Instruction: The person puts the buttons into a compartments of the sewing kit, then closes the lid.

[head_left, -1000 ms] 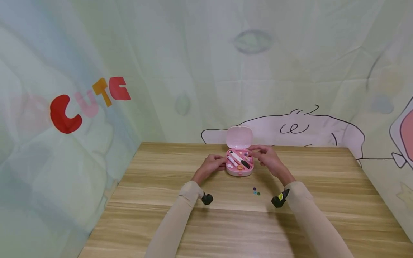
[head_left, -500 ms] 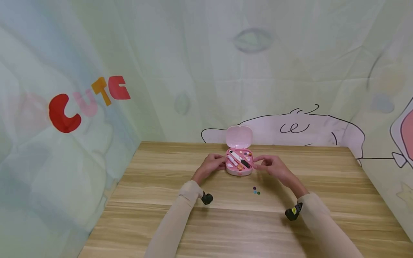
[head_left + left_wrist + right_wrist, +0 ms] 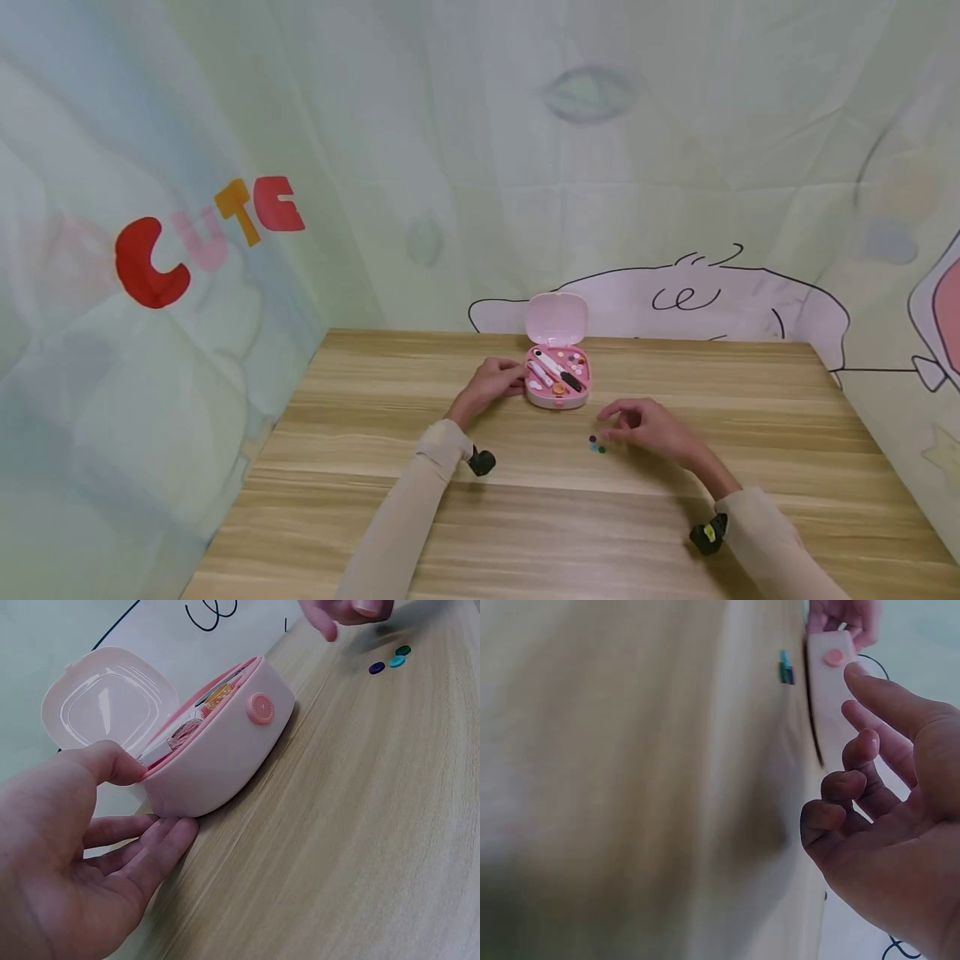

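A pink sewing box (image 3: 557, 402) stands with its lid (image 3: 557, 318) up near the back of the table. My left hand (image 3: 491, 383) holds it at its left side; in the left wrist view the thumb (image 3: 120, 765) lies at the rim and the fingers (image 3: 154, 851) meet the lower edge. My right hand (image 3: 651, 429) hovers to the front right with loosely bent fingers and nothing between them. Just left of its fingertips lie a dark purple button (image 3: 592, 439), a light blue button (image 3: 594, 447) and a green button (image 3: 602, 450).
Inside the box are a black-and-white tool (image 3: 558, 371), several small buttons (image 3: 575, 360) and an orange round piece (image 3: 558, 388). Behind the wooden table (image 3: 525, 533) hangs a printed cloth (image 3: 480, 167), with another cloth side at the left.
My right hand has left the right side of the box and come forward, close to the three loose buttons. My left hand has stayed at the box.
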A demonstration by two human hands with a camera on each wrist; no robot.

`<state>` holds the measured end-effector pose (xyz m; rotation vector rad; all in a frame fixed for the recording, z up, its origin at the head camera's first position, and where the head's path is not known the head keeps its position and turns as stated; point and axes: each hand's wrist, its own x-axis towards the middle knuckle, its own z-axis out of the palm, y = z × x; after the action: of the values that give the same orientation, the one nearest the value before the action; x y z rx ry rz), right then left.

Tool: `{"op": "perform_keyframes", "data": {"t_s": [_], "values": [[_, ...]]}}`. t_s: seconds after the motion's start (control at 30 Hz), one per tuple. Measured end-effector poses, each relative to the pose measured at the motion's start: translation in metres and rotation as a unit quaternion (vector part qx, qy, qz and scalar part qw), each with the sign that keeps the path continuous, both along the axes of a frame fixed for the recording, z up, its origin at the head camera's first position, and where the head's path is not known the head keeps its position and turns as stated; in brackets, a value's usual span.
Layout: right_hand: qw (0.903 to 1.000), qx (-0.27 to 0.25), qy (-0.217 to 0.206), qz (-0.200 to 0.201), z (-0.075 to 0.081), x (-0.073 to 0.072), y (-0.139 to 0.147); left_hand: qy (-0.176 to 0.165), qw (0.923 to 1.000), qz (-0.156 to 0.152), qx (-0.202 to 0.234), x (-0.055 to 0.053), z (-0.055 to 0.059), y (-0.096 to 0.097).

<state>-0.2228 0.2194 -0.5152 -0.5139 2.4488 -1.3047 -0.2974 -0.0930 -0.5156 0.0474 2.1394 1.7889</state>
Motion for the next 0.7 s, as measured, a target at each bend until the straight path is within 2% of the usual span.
{"op": "perform_keyframes", "data": {"t_s": [0.37,0.53,0.7], "values": [[0.9946,0.041,0.090,0.031,-0.014,0.016,-0.004,0.000,1.0000,0.001,0.000,0.001,0.002,0.000],[0.9908,0.028,0.124,0.046,-0.016,0.019,-0.006,-0.002,1.0000,0.001,0.006,0.002,0.003,0.001],[0.9889,0.013,0.142,0.042,-0.016,0.022,-0.007,-0.003,1.0000,0.001,0.007,0.002,0.001,0.001]]}}
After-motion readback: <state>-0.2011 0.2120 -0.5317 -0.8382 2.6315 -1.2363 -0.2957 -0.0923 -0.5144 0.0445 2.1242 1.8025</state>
